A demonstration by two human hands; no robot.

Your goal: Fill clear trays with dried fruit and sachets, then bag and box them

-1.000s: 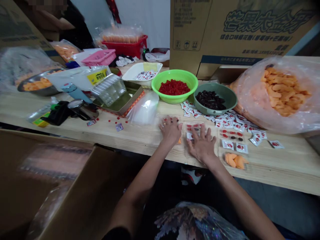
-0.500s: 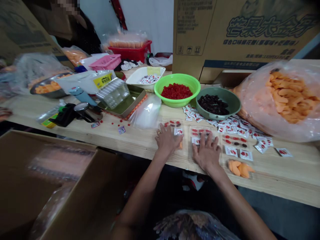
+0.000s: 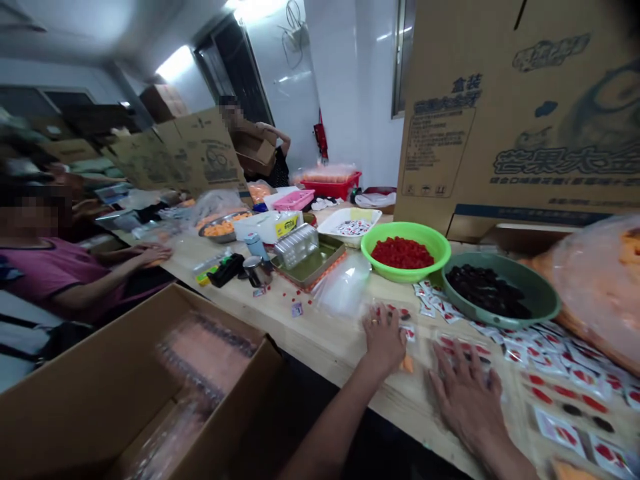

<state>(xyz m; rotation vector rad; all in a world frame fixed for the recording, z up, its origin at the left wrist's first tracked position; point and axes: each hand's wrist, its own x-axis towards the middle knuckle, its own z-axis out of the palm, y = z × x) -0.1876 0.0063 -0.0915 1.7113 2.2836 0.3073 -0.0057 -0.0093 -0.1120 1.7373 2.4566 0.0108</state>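
Observation:
My left hand [image 3: 384, 343] lies palm down with its fingers spread over a clear plastic pack. Red and dark pieces show past its fingertips, and a small sachet [image 3: 409, 333] and an orange piece [image 3: 408, 364] beside it. To the right, my right hand [image 3: 470, 393] rests flat, fingers apart, on a second clear pack [image 3: 443, 337] with red pieces along its top; the hand covers most of it. A third pack at the right edge holds red pieces, dark discs [image 3: 573, 409], two sachets [image 3: 559, 427] and orange pieces.
Behind the packs stand a lime-green bowl [image 3: 369, 259] of red pieces and a grey-green bowl [image 3: 545, 303] of dark ones. Loose sachets [image 3: 580, 377] spread below them. An open carton [image 3: 75, 393] holds packs at lower left. A co-worker [image 3: 55, 267] sits left; another person carries a box [image 3: 256, 152].
The view has swung left and upward, bringing the ceiling and other people into sight. Both my hands stay spread on the same two packs.

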